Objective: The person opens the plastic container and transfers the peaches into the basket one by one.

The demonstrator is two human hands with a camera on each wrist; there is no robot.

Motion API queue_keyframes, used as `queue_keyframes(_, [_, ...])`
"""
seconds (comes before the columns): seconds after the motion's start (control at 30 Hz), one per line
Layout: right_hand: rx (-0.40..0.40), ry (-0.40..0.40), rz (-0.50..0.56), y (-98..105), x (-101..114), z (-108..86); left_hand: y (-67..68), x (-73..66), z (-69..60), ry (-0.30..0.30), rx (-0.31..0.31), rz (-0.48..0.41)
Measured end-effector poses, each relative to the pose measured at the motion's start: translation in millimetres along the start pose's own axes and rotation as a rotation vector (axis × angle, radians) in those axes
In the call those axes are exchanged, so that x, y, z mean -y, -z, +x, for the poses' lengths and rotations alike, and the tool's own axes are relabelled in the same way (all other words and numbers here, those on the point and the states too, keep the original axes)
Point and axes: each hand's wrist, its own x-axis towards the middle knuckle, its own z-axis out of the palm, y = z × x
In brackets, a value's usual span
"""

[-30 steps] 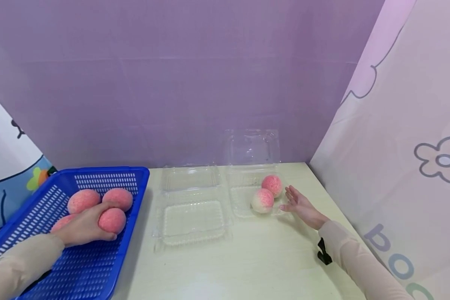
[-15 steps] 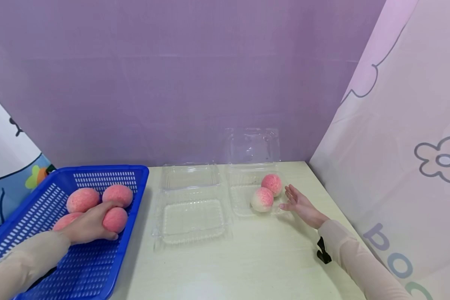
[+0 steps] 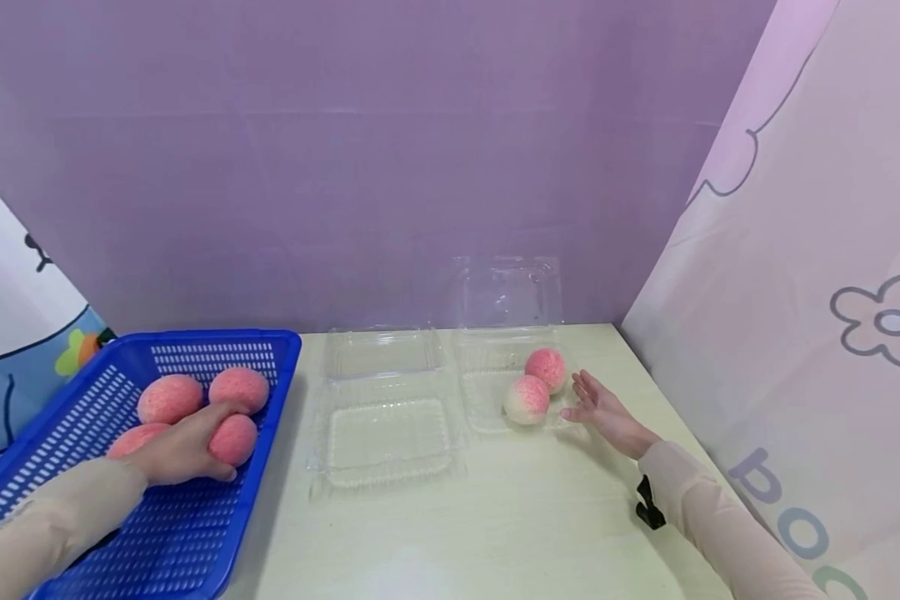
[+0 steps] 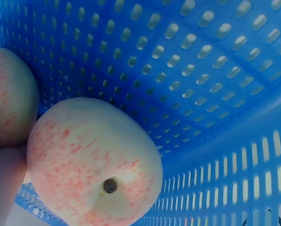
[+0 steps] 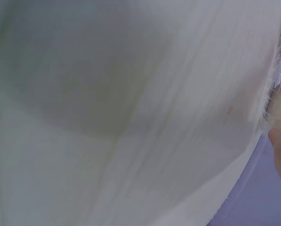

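Note:
In the head view, my left hand (image 3: 183,450) is inside a blue plastic basket (image 3: 288,367). Its fingers and thumb grip a pink peach (image 3: 233,440) near the basket's right wall. Around it lie more peaches: one behind (image 3: 238,389), one at the back left (image 3: 170,399), and one partly under the hand (image 3: 137,438). The left wrist view shows a pale peach (image 4: 93,155) with its stem pit, and part of a finger or thumb (image 4: 7,181). My right hand (image 3: 603,415), fingers extended, is beside a clear clamshell box (image 3: 483,396) bearing two peaches (image 3: 526,400).
A second clear clamshell box (image 3: 388,437), lid raised, stands between the basket and the first box. Both are on a pale wooden table (image 3: 435,542). A purple cloth (image 3: 390,167) hangs behind, and a patterned sheet (image 3: 810,333) borders the right side.
My left hand and the peach it grips have shifted slightly to the right within the basket. The right hand stays in place by the clamshell box.

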Motion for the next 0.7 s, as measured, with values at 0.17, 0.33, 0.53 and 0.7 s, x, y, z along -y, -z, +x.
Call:
queue_keyframes(0.17, [0.002,-0.008,-0.003,1.4,-1.1,-0.8,-0.8,-1.4,1.0,0.010,0.006,0.007])
queue_keyframes(0.33, [-0.004,-0.010,-0.014,2.0,-3.6,1.3,0.3,-1.7,1.2,0.038,0.022,-0.018])
queue_keyframes(0.53, [-0.014,-0.015,-0.014,1.8,-3.7,3.7,7.5,-3.2,-2.0,0.199,0.153,-0.213])
queue_keyframes(0.7, [-0.011,-0.021,-0.015,1.2,-4.5,5.3,15.7,-2.4,-6.8,0.208,0.143,-0.236])
